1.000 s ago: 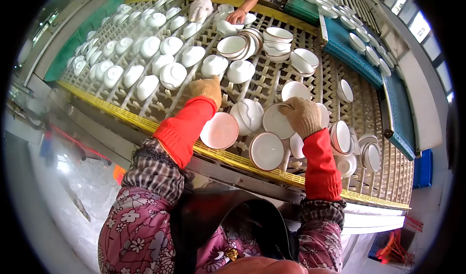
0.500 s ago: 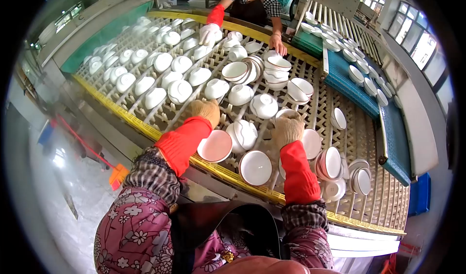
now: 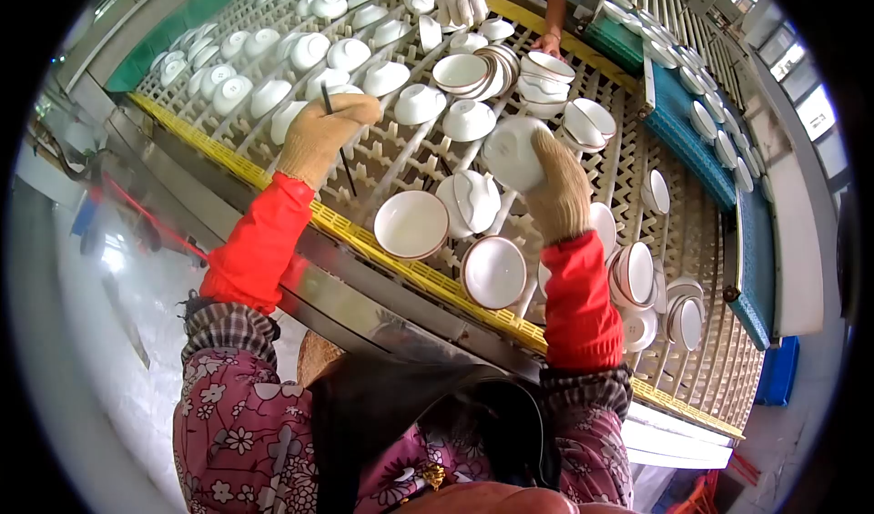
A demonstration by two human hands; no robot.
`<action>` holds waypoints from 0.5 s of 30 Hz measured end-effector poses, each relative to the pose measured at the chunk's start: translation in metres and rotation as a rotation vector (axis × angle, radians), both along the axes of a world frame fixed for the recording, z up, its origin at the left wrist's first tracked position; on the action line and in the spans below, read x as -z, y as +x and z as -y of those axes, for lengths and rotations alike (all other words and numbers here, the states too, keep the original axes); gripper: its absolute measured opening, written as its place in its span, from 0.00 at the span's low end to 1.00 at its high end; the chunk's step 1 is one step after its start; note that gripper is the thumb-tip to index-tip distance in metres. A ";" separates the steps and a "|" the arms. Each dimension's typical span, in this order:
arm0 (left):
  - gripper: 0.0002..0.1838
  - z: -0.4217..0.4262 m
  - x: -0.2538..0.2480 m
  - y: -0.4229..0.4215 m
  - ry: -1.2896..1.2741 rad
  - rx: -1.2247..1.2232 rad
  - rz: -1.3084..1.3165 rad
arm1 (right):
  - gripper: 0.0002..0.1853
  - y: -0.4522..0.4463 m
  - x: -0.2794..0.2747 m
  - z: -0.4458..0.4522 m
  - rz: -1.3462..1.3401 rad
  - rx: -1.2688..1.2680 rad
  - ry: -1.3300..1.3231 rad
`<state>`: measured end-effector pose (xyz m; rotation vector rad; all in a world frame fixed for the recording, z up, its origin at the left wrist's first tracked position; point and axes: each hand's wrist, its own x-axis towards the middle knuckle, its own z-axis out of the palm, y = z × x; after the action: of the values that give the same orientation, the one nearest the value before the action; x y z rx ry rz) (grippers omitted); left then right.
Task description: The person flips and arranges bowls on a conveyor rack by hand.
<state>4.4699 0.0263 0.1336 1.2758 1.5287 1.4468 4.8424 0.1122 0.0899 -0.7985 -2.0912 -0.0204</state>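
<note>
My right hand (image 3: pixel 560 191), in a tan knit glove, grips the edge of a white bowl (image 3: pixel 512 154) above the conveyor (image 3: pixel 401 159). Gloved the same way, my left hand (image 3: pixel 328 132) is closed on a thin dark stick (image 3: pixel 349 170) that points down toward the conveyor. White bowls lie upside down around it, one of them (image 3: pixel 286 122) right beside its fingers. Nearer me, a brown-rimmed bowl (image 3: pixel 411 225) and another brown-rimmed bowl (image 3: pixel 493 273) are tilted with their insides showing. A leaning bowl pair (image 3: pixel 473 200) is between my hands.
Across the conveyor are a co-worker's gloved hand (image 3: pixel 462 2) and bare hand (image 3: pixel 548 44). Stacked bowls (image 3: pixel 460 73) stand near them. A yellow edge strip (image 3: pixel 364 241) runs along my side. On the right, a blue belt (image 3: pixel 687 141) carries rows of bowls.
My right hand has lifted a bowl off the conveyor. My left hand has moved left and up, and the dark stick now shows in it. The co-worker's gloved hand has shifted right.
</note>
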 end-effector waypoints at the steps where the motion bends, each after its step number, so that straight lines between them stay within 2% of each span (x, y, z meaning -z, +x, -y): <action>1: 0.17 0.000 0.007 -0.001 0.007 -0.019 -0.059 | 0.30 -0.015 -0.003 -0.005 0.009 0.008 -0.020; 2: 0.18 -0.003 0.018 -0.003 0.020 -0.038 -0.119 | 0.31 -0.029 -0.006 -0.010 0.017 0.015 -0.040; 3: 0.19 -0.004 0.021 -0.006 0.034 -0.058 -0.179 | 0.30 -0.038 -0.006 -0.017 0.094 0.046 -0.167; 4: 0.23 -0.004 0.021 -0.015 0.002 0.027 -0.226 | 0.28 -0.037 -0.006 -0.017 0.081 0.041 -0.280; 6: 0.20 0.006 0.008 0.005 0.182 -0.058 -0.312 | 0.25 -0.023 0.001 -0.014 -0.034 0.000 -0.482; 7: 0.19 0.014 0.001 0.017 0.272 -0.112 -0.351 | 0.27 -0.012 0.007 -0.006 -0.069 0.076 -0.472; 9: 0.21 0.032 -0.013 0.029 0.299 0.224 -0.485 | 0.31 0.007 0.010 0.017 -0.145 0.223 -0.456; 10: 0.22 0.039 -0.015 0.037 0.306 0.398 -0.549 | 0.38 0.017 -0.026 0.046 0.070 0.355 -0.455; 11: 0.27 0.041 -0.006 0.047 0.344 0.532 -0.781 | 0.40 0.042 -0.010 0.039 0.178 0.347 -0.229; 12: 0.29 0.045 0.003 0.060 0.275 0.633 -0.975 | 0.41 0.054 -0.014 0.048 0.261 0.427 -0.304; 13: 0.28 0.045 0.007 0.070 0.191 0.692 -1.124 | 0.41 0.080 0.003 0.049 0.364 0.461 -0.182; 15: 0.27 0.044 0.012 0.085 0.031 0.783 -1.376 | 0.39 0.080 -0.009 0.062 0.442 0.564 -0.568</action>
<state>4.5551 -0.0181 0.1213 2.7126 1.3253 -0.0668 4.9228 0.0497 0.0991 -1.8533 -2.2248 0.1040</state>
